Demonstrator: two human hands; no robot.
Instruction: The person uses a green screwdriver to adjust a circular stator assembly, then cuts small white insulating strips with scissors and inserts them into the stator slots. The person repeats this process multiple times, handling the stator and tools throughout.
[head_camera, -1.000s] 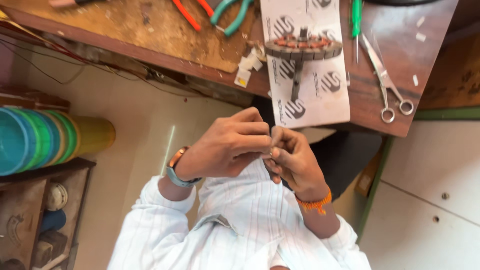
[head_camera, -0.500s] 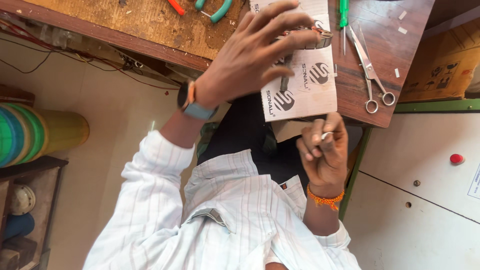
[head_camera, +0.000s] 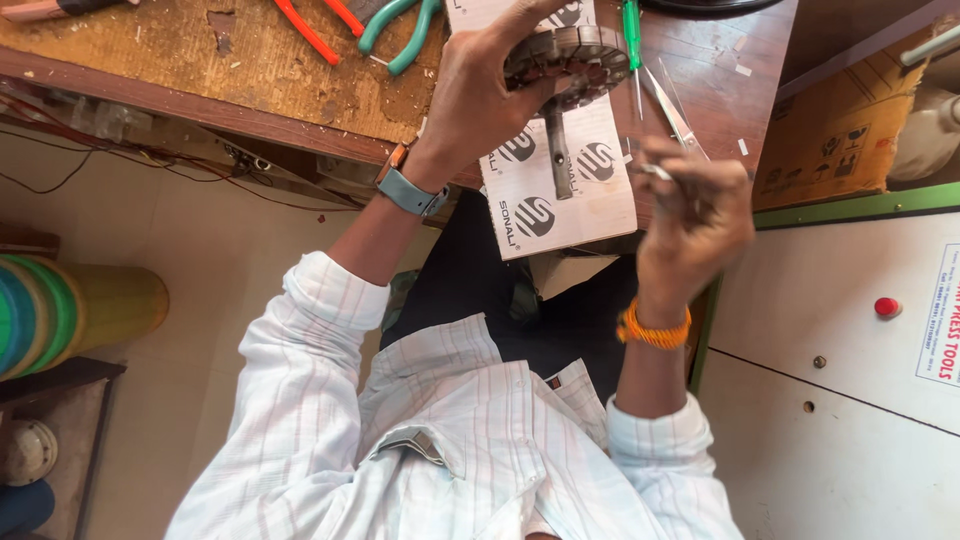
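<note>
At far left a stack of coloured round containers (head_camera: 45, 315) stands on the floor beneath the wooden surface (head_camera: 180, 70). On the surface, red-handled pliers (head_camera: 310, 30) and green-handled pliers (head_camera: 405, 30) lie near its far edge. The left hand (head_camera: 480, 95), with a grey wristband (head_camera: 410, 192) on its wrist, reaches forward with fingers curled closed around the rim of a round, slotted metal motor core (head_camera: 570, 55), gripping it above a white printed card sheet (head_camera: 560, 185). The core's dark shaft (head_camera: 558, 150) points down over that sheet, toward the person. Just right of the core a green-handled screwdriver (head_camera: 632, 25) lies on the surface, and beside it a pair of scissors (head_camera: 672, 105), partly hidden by the right hand. The right hand (head_camera: 695, 215), blurred, is raised near the surface edge with fingers drawn together, pinching a small pale piece (head_camera: 655, 172) whose kind cannot be told; an orange band (head_camera: 652, 330) circles its wrist. At far right sits a white cabinet (head_camera: 840, 400) with a red knob (head_camera: 885, 307)
</note>
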